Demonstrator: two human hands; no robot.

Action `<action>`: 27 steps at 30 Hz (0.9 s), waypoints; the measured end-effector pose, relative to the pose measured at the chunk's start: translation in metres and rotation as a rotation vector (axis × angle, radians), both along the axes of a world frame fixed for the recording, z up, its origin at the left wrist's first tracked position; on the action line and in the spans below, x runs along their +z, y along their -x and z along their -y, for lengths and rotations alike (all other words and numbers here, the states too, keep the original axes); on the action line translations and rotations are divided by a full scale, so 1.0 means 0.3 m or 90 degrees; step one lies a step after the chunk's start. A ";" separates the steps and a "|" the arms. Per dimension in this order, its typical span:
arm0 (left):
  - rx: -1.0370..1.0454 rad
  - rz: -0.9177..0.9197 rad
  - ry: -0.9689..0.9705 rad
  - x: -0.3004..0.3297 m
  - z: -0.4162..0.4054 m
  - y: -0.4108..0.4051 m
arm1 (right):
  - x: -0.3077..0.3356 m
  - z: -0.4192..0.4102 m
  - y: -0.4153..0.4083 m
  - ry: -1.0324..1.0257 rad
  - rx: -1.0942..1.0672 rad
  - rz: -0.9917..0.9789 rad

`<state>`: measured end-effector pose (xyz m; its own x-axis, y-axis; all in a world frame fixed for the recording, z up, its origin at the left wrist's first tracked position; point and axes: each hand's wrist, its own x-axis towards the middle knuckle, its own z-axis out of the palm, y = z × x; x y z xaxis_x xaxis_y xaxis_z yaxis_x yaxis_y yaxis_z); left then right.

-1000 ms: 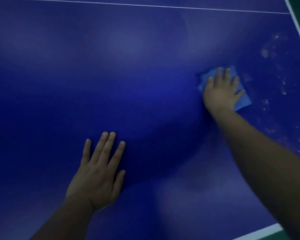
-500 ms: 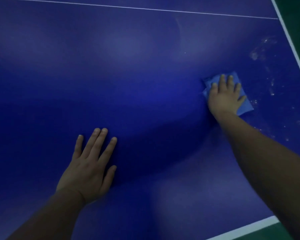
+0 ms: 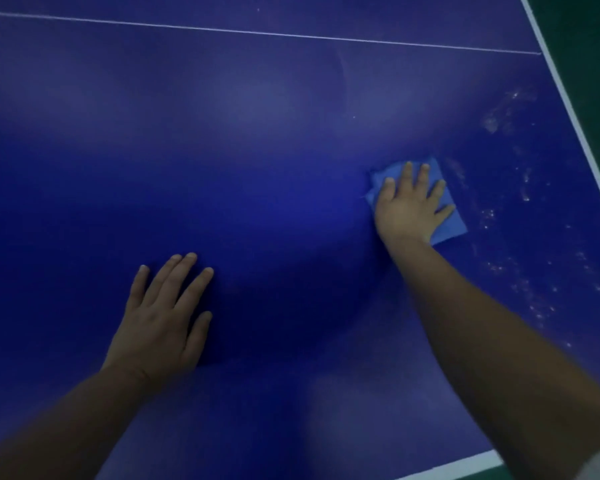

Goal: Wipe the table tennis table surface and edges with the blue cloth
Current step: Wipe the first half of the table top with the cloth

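Observation:
The dark blue table tennis table (image 3: pixel 257 168) fills the view. A light blue folded cloth (image 3: pixel 452 223) lies flat on it at the right. My right hand (image 3: pixel 411 206) presses down on the cloth with straight, spread fingers, covering most of it. My left hand (image 3: pixel 163 317) rests flat on the bare table surface at lower left, fingers straight, holding nothing. Whitish dusty smears (image 3: pixel 523 216) mark the surface to the right of the cloth, towards the table's right edge.
A thin white centre line (image 3: pixel 257 32) crosses the table at the top. The white right edge line (image 3: pixel 568 109) runs diagonally, with dark green floor (image 3: pixel 589 36) beyond it. The near white edge (image 3: pixel 458 467) shows at the bottom right.
My right hand has slid the cloth towards me and slightly left on the table. My left hand stays flat on the surface.

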<state>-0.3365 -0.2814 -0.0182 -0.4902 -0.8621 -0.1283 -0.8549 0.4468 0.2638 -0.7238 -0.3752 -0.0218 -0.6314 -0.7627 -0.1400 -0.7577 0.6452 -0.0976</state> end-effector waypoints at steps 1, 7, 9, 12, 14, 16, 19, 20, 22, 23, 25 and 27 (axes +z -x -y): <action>0.019 0.005 0.009 0.006 0.017 0.012 | -0.016 0.000 -0.085 0.032 0.065 -0.020; 0.128 -0.020 0.035 0.005 0.267 0.171 | -0.034 -0.009 -0.313 0.031 0.642 0.007; 0.148 -0.025 0.023 0.007 0.363 0.249 | -0.026 0.070 -0.164 0.032 0.554 -0.020; 0.167 0.010 -0.006 -0.003 0.441 0.318 | -0.008 0.106 0.095 -0.032 0.296 -0.029; 0.168 0.036 -0.011 -0.014 0.455 0.328 | 0.011 0.067 0.163 -0.025 0.187 0.004; 0.164 0.037 -0.006 -0.017 0.451 0.325 | -0.011 0.043 0.106 -0.018 0.139 -0.017; 0.174 -0.002 0.025 -0.028 0.450 0.322 | -0.042 0.100 -0.139 0.071 0.307 -0.087; 0.176 -0.011 0.032 -0.032 0.452 0.321 | -0.050 0.140 -0.236 0.092 0.397 -0.078; 0.175 -0.025 0.041 -0.041 0.450 0.320 | -0.039 0.227 -0.416 0.084 0.557 -0.021; 0.175 -0.033 0.048 -0.045 0.448 0.320 | -0.022 0.274 -0.479 0.068 0.603 0.013; 0.170 -0.036 0.060 -0.050 0.450 0.320 | -0.025 0.371 -0.467 0.061 0.648 0.029; 0.158 -0.026 0.059 -0.052 0.453 0.320 | -0.049 0.438 -0.312 0.065 0.613 -0.023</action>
<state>-0.4324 -0.4173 -0.0339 -0.2648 -0.9639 -0.0279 -0.9309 0.2480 0.2681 -0.6303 -0.5066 -0.0365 0.2674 -0.9629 -0.0368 -0.9608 -0.2636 -0.0856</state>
